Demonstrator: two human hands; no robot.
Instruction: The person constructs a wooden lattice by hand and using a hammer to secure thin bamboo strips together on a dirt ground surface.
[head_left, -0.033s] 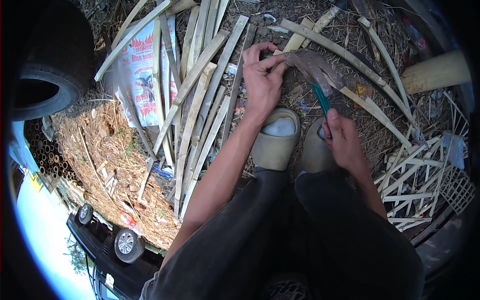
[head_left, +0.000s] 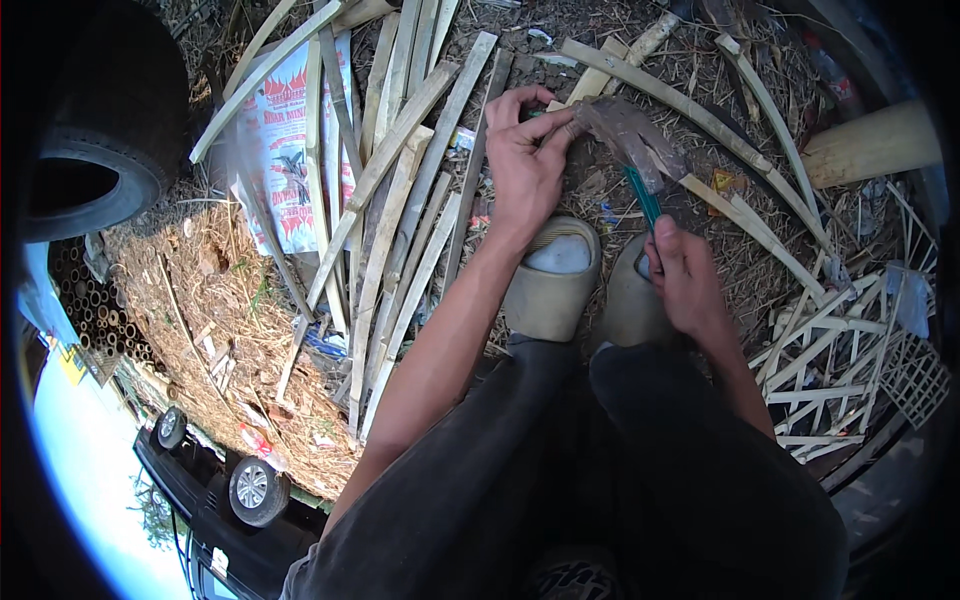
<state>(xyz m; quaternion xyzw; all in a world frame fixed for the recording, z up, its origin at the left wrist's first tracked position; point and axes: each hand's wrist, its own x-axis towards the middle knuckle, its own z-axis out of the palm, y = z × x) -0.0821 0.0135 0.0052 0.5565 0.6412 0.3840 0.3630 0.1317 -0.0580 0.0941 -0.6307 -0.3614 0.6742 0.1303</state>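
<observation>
My left hand (head_left: 525, 165) is closed, its thumb and index finger pinching the near end of a broad dark brown piece (head_left: 625, 135) that looks like wood or bark. In my right hand (head_left: 688, 280) is a green-handled tool (head_left: 645, 200); its top end meets the underside of the brown piece, and its working end cannot be made out. A pale bamboo strip (head_left: 745, 225) runs from beside the brown piece down to the right. Beneath both hands are my feet in beige slip-on shoes (head_left: 550, 290).
Many split bamboo strips (head_left: 400, 230) lie to the left, partly over a printed white sack (head_left: 290, 140). A thick bamboo pole (head_left: 870, 145) and a lattice of strips (head_left: 825, 370) are at the right. A tyre (head_left: 95, 185) stands far left, with a dark vehicle (head_left: 215, 500) below it.
</observation>
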